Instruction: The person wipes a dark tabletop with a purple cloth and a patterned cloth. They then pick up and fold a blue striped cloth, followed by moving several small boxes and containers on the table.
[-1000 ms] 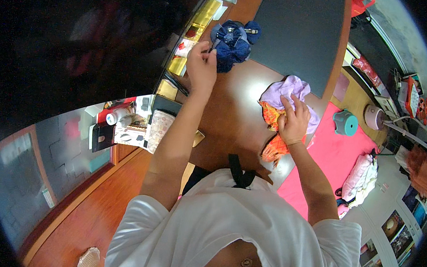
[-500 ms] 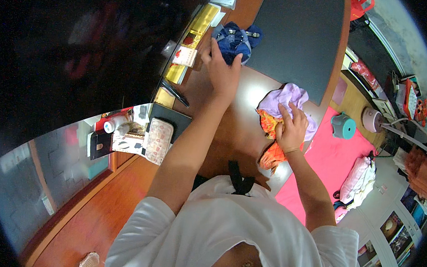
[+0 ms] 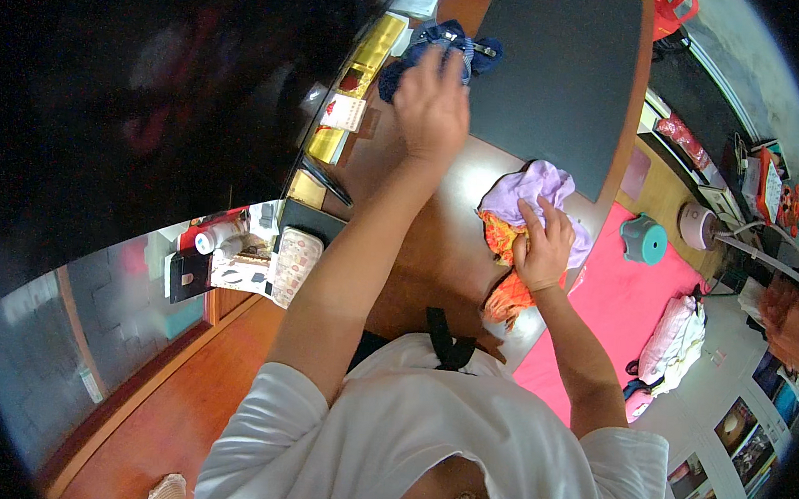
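A dark blue bundle of patterned cloth (image 3: 447,37) lies at the far left of the brown desk. My left hand (image 3: 431,114) is over its near side, the fingers stretched out and slightly blurred; they cover part of the bundle. On the right, a crumpled lilac cloth (image 3: 532,180) lies on an orange and yellow patterned cloth (image 3: 511,297), which sticks out below it. My right hand (image 3: 544,249) rests on these cloths with its fingers spread, the fingertips on the lilac part.
A dark desk mat (image 3: 556,76) spans the far side of the desk. Gold boxes (image 3: 370,60) and a black pen-like object (image 3: 326,181) line the left edge, below a large black screen (image 3: 172,71). At right, a teal stool (image 3: 643,239) stands by a pink surface (image 3: 587,316).
The blue bundle has shifted a little farther away. My left hand has loosened from around it, moving slightly right with fingers straightened. My right hand has hardly moved.
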`<state>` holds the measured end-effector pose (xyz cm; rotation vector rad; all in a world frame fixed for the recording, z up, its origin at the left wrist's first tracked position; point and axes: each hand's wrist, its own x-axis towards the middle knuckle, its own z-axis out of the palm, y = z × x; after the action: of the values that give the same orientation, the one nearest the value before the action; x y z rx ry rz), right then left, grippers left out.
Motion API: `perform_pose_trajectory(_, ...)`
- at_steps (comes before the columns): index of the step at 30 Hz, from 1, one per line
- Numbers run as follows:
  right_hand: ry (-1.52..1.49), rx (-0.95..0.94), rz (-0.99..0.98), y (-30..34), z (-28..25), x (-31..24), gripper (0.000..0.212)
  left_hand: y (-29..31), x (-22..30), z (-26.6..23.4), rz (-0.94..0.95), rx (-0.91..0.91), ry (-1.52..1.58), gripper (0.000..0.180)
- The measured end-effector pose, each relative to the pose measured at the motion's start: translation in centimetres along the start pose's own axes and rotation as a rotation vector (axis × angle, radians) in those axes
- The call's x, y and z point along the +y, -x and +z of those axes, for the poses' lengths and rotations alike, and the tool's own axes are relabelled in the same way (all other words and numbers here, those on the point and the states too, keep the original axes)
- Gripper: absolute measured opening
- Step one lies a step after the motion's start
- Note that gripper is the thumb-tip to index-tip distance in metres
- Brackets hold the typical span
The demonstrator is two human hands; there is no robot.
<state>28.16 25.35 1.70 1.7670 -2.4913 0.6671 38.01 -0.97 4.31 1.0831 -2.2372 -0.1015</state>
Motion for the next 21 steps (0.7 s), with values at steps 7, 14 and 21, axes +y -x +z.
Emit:
perform_pose_trajectory(7,-0.015,-0.011,-0.008,0.1,0.0,0.0,0.058,-2.6,1.4,3.6,0.435,-0.410,-0.174,0.041)
perform_pose_trajectory(14,-0.044,-0.019,-0.005,-0.2,0.1,0.4,0.058,-1.2,1.7,0.9,0.332,-0.415,0.045,0.040)
perform_pose_trajectory(21,0.123,0.188,0.092,-12.0,2.5,6.3,0.057,13.2,0.3,-9.6,0.084,-0.573,0.295,0.036)
